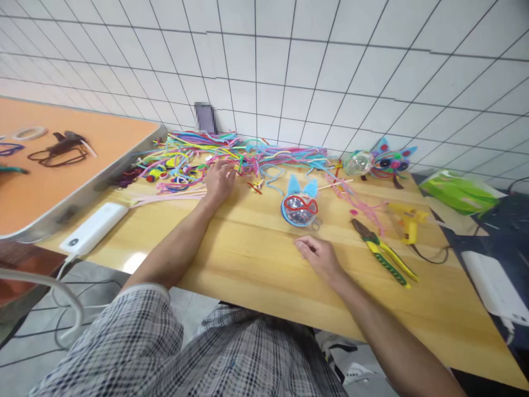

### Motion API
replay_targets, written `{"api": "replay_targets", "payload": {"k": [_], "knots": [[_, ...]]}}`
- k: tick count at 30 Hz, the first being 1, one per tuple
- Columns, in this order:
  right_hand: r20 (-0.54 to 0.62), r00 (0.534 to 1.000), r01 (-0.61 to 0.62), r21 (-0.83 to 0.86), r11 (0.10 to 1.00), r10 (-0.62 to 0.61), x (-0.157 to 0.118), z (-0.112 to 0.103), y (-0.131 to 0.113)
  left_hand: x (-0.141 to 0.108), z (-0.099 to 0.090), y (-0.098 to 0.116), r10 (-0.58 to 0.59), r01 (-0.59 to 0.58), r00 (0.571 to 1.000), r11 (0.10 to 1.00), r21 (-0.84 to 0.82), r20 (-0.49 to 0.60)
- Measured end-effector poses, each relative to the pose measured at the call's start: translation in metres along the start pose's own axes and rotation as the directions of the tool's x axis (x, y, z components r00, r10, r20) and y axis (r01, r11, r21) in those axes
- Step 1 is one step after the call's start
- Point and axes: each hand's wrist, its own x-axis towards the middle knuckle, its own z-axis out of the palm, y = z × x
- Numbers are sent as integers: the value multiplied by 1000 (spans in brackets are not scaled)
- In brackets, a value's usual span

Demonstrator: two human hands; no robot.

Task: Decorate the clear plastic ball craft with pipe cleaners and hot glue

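Note:
My left hand (pixel 221 179) reaches into a heap of coloured pipe cleaners (pixel 285 156) by the wall, its fingers apart and bent down among small pom-poms and craft bits. Nothing shows held in it. My right hand (pixel 318 255) rests on the table with its fingers loosely curled together and no object visible in them. Just beyond it stands a clear ball (pixel 300 214) with shiny filling, two blue pipe-cleaner ears (pixel 294 185) and a red glasses-shaped pipe cleaner (pixel 301 205) across its front.
Combination pliers (pixel 382 251) and a yellow glue gun (pixel 409 220) lie to the right. A decorated ball figure (pixel 390 160) stands at the back right beside a plain clear ball (pixel 359 163). White power banks (pixel 94 227) sit at both sides. An orange table (pixel 74 171) adjoins at left.

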Motion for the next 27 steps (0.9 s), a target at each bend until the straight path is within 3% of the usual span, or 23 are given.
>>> {"api": "replay_targets", "payload": {"k": [7, 13, 18, 22, 27], "knots": [[-124, 991, -63, -55, 997, 55, -2, -6, -8, -11, 22, 37, 202, -190, 975, 973, -130, 90], [-122, 987, -113, -95, 989, 102, -7, -16, 3, -10, 26, 61, 296, -261, 947, 937, -233, 126], [-183, 971, -176, -119, 977, 153, -17, -22, 14, -27, 20, 65, 373, -313, 905, 910, -270, 207], [-92, 975, -214, -157, 964, 202, -19, -32, 20, -45, 19, 61, 409, -355, 841, 911, -209, 354], [-131, 954, -288, -164, 943, 269, -24, -35, 22, -34, 26, 49, 421, -356, 824, 905, -233, 378]]}}
